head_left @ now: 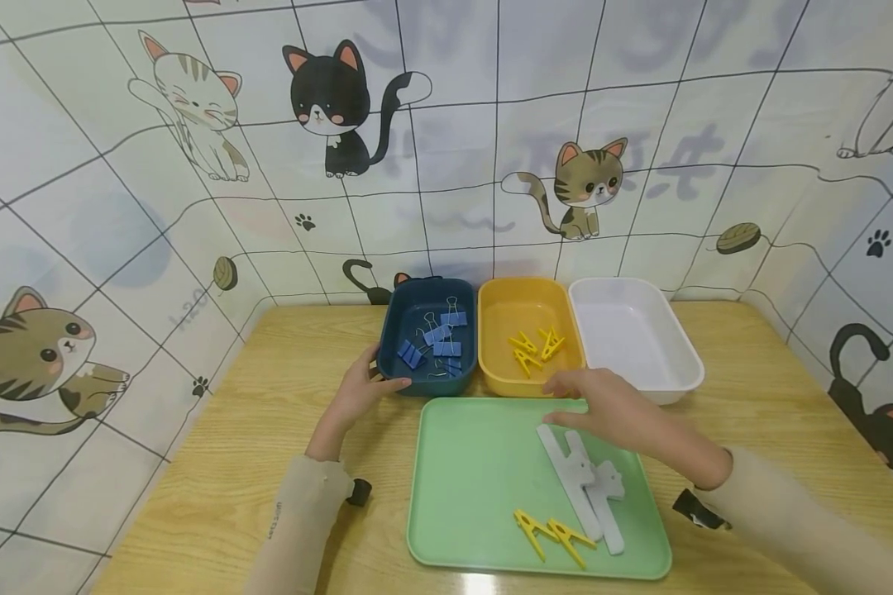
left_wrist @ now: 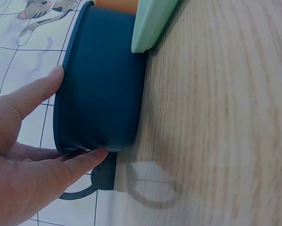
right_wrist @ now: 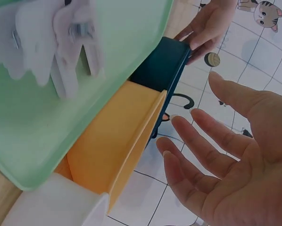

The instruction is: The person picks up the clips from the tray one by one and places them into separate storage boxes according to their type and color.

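My left hand point(head_left: 359, 388) holds the front left corner of a dark blue bin point(head_left: 391, 330), thumb at its front rim and fingers along its side. Several blue binder clips point(head_left: 436, 334) lie inside that bin. My right hand point(head_left: 603, 405), fingers spread and nothing between them, hovers over the far edge of a green tray point(head_left: 476, 471), near the front rim of a yellow bin point(head_left: 509, 387). Below it on the tray lie white clips point(head_left: 569, 475) with scalloped ends and metal springs. Two yellow clothes pegs point(head_left: 533, 529) rest near the tray's front edge.
Three yellow clothes pegs point(head_left: 524, 361) lie in the yellow bin. A white bin point(head_left: 688, 372) stands at its right, the three bins side by side at the back of a wooden table point(head_left: 231, 463). A cat-patterned covering point(head_left: 461, 140) rises behind and on both sides.
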{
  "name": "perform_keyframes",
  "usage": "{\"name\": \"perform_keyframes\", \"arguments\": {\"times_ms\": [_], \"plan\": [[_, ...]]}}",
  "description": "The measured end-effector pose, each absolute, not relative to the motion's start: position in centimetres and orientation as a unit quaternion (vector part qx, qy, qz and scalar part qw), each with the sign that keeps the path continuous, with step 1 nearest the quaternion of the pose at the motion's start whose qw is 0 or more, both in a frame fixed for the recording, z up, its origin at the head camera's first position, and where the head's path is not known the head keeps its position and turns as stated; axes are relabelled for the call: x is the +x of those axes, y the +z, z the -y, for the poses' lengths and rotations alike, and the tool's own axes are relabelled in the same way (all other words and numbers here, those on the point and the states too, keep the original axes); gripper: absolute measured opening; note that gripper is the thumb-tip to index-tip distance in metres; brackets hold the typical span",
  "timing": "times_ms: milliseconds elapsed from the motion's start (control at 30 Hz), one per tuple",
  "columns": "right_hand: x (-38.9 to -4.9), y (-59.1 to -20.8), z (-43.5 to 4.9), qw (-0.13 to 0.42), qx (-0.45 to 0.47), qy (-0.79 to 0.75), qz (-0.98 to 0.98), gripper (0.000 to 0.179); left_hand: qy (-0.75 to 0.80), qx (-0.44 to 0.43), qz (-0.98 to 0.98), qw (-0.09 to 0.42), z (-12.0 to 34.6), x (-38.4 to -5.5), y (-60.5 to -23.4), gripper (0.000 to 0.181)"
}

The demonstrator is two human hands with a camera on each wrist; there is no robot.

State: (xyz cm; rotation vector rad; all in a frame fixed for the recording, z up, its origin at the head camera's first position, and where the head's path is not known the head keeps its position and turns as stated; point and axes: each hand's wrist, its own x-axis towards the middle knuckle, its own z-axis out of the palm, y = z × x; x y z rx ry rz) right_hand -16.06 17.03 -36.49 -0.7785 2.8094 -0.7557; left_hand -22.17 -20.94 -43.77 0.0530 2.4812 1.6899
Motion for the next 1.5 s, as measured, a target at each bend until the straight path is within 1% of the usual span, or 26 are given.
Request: {"name": "perform_keyframes", "arguments": {"times_ms": [233, 467, 800, 1067, 1367, 1500], "plan": [[-14.0, -36.9, -17.3, 0.051, -0.278, -0.241, -0.928, 0.031, 0.562, 0.017, -0.824, 0.071, 20.9, -22.1, -43.7, 0.090], [-12.1, -37.9, -17.6, 0.030, -0.299, -0.247, -0.921, 0.032, 0.560, 0.017, -0.825, 0.071, 20.9, -22.1, -43.6, 0.090], [-10.3, -39.7, -18.1, 0.056, -0.320, -0.255, -0.911, 0.031, 0.555, 0.019, -0.829, 0.068, 20.9, -22.1, -43.5, 0.089], [-9.3, -41.2, -19.0, 0.104, -0.320, -0.274, -0.901, 0.031, 0.556, 0.019, -0.828, 0.067, 20.9, -22.1, -43.6, 0.089], [-8.6, -42.6, -19.5, 0.131, -0.321, -0.306, -0.887, 0.029, 0.559, 0.021, -0.827, 0.066, 20.9, -22.0, -43.6, 0.089], [-8.3, -43.2, -19.6, 0.129, -0.329, -0.303, -0.885, 0.028, 0.563, 0.025, -0.824, 0.064, 20.9, -22.0, -43.6, 0.090]]}}
